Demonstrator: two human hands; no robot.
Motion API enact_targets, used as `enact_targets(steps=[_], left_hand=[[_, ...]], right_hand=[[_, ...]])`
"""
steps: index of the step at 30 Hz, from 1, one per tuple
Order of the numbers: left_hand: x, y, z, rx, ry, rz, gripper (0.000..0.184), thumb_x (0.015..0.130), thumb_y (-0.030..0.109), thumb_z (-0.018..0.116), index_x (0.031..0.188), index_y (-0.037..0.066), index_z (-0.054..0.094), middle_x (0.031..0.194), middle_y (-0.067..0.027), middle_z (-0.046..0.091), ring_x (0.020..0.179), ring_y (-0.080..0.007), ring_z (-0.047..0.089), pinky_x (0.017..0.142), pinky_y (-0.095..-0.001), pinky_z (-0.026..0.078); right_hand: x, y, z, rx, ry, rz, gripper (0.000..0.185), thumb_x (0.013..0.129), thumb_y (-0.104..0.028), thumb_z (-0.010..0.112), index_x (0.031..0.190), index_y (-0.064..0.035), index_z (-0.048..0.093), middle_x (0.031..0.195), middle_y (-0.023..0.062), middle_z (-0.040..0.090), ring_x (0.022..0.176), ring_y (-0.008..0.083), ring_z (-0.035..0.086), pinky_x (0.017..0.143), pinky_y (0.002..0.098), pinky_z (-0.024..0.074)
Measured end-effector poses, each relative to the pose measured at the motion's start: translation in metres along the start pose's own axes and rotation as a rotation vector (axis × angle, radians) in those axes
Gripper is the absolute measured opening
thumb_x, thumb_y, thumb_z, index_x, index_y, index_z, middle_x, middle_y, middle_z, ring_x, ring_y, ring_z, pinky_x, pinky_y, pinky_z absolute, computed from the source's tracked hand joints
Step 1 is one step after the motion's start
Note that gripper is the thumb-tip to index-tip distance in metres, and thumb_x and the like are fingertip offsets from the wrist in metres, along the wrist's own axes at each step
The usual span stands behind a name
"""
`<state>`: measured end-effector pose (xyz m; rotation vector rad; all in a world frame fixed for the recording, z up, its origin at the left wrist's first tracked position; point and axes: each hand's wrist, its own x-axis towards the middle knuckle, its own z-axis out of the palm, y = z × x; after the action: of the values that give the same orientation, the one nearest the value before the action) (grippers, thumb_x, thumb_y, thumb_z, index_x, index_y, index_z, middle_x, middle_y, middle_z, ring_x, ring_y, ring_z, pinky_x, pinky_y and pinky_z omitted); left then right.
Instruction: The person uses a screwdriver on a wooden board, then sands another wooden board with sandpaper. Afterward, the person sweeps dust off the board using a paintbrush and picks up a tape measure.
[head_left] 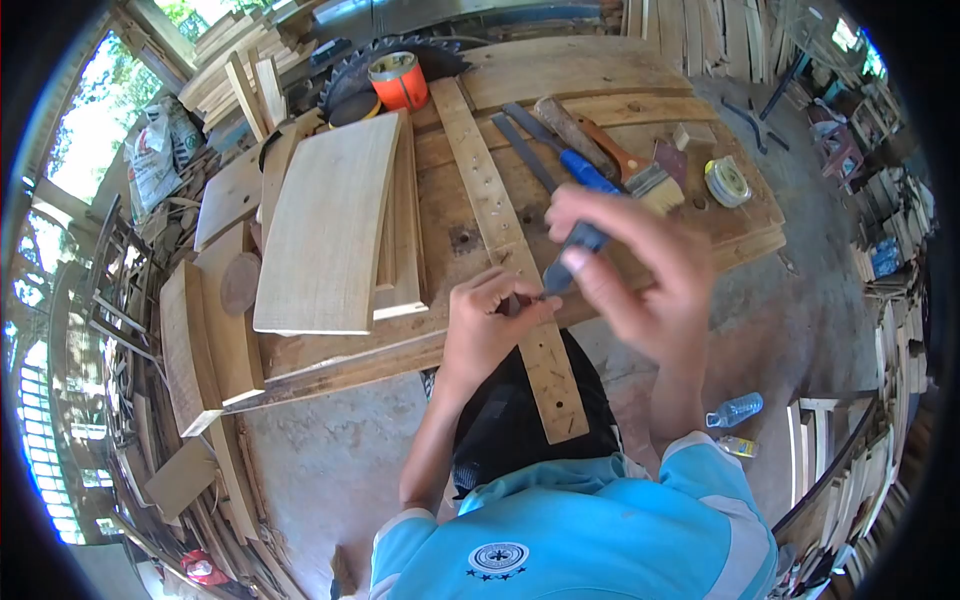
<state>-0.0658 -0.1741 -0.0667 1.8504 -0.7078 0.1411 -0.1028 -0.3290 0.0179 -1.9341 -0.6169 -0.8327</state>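
A long wooden strip (484,185) dotted with holes and small dark marks lies across the bench, its near end over my lap. My left hand (484,325) is closed over this strip, thumb and forefinger pinched; whatever is between them is too small to make out. Just to the right, my right hand (650,275) is raised and smeared by motion. It grips a short dark tool (577,256) whose blunt lower end is close to my left fingertips. The blur hides the tool's exact kind.
Planed boards (325,230) are stacked at the left of the workbench (445,210). Behind lie a circular saw blade (345,80) and an orange can (397,82). A blue-handled tool (588,172), a paintbrush (655,185) and a round tub (727,183) lie at the right.
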Motion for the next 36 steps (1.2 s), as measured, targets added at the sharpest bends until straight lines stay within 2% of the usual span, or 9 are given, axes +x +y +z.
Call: enact_targets(steps=[5,7,8,9,12,15,25,30,36], left_hand=[[-0.011,-0.004,-0.005,-0.041,0.043,-0.038,0.011,0.070,0.006,0.071,0.072,0.000,0.062,0.061,-0.0039,0.055,0.049,-0.0081,0.047,0.044,-0.0237,0.035],[-0.022,-0.018,-0.005,-0.207,0.072,-0.085,0.008,0.073,0.004,0.069,0.076,0.001,0.063,0.064,-0.0021,0.056,0.049,-0.0068,0.047,0.044,-0.0224,0.035],[-0.030,-0.019,-0.004,-0.449,0.136,-0.178,0.007,0.082,0.007,0.058,0.080,0.000,0.060,0.066,-0.0017,0.056,0.048,-0.0049,0.044,0.042,-0.0198,0.032],[-0.034,-0.018,-0.009,-0.448,0.138,-0.180,0.007,0.082,0.007,0.058,0.080,0.000,0.060,0.066,-0.0017,0.056,0.048,-0.0049,0.044,0.042,-0.0198,0.032],[-0.037,-0.011,-0.024,-0.722,0.072,-0.577,0.023,0.089,0.013,0.035,0.080,0.002,0.054,0.063,-0.0013,0.051,0.045,-0.0020,0.033,0.040,-0.0170,0.023],[-0.038,-0.009,-0.028,-0.722,0.049,-0.663,0.023,0.091,0.016,0.039,0.079,0.003,0.055,0.062,0.0019,0.048,0.045,-0.0011,0.033,0.040,-0.0164,0.022],[-0.032,-0.012,-0.033,-0.645,0.054,-0.492,0.016,0.090,0.014,0.051,0.083,0.002,0.058,0.060,0.0094,0.040,0.049,0.0022,0.027,0.043,-0.0169,0.018],[-0.027,-0.007,-0.033,-0.527,0.071,-0.412,0.015,0.090,0.012,0.051,0.087,0.000,0.059,0.068,0.0062,0.049,0.060,0.0006,0.039,0.054,-0.0151,0.030],[-0.018,-0.005,-0.033,-0.537,0.056,-0.376,0.012,0.088,0.006,0.053,0.094,-0.002,0.058,0.074,0.0046,0.053,0.067,-0.0010,0.043,0.061,-0.0142,0.033]], right_hand=[[0.003,0.015,0.006,0.161,0.189,0.097,0.028,0.078,-0.003,0.061,0.106,-0.0006,0.058,0.094,0.0092,0.064,0.083,0.0143,0.062,0.070,0.0249,0.0496],[0.007,0.020,0.011,0.313,0.315,0.135,0.027,0.078,-0.002,0.061,0.105,0.0004,0.059,0.092,0.0098,0.064,0.084,0.0145,0.062,0.072,0.0250,0.0490],[0.007,0.024,0.014,0.253,0.329,0.125,0.025,0.079,-0.001,0.060,0.104,-0.0014,0.059,0.092,0.0098,0.064,0.081,0.0151,0.062,0.069,0.0257,0.0492],[0.007,0.026,0.017,0.255,0.327,0.126,0.025,0.079,-0.001,0.060,0.104,-0.0014,0.059,0.092,0.0098,0.064,0.081,0.0151,0.062,0.069,0.0257,0.0492],[0.004,0.037,0.033,0.021,0.192,-0.001,0.023,0.078,0.002,0.058,0.100,-0.0022,0.060,0.090,0.0113,0.063,0.075,0.0184,0.062,0.064,0.0257,0.0492],[0.002,0.037,0.042,0.028,0.145,0.005,0.026,0.077,0.003,0.058,0.102,-0.0019,0.059,0.092,0.0116,0.062,0.073,0.0192,0.062,0.062,0.0259,0.0490],[-0.002,0.037,0.043,0.010,0.110,0.007,0.028,0.078,0.004,0.057,0.104,-0.0028,0.058,0.094,0.0111,0.061,0.073,0.0183,0.062,0.062,0.0252,0.0495],[-0.002,0.033,0.042,0.027,0.056,0.027,0.027,0.079,0.003,0.055,0.106,-0.0031,0.057,0.096,0.0116,0.060,0.071,0.0189,0.061,0.061,0.0257,0.0490],[0.000,0.031,0.040,0.037,-0.019,0.034,0.030,0.082,0.003,0.050,0.111,-0.0032,0.054,0.091,0.0118,0.058,0.069,0.0216,0.057,0.059,0.0298,0.0452]])
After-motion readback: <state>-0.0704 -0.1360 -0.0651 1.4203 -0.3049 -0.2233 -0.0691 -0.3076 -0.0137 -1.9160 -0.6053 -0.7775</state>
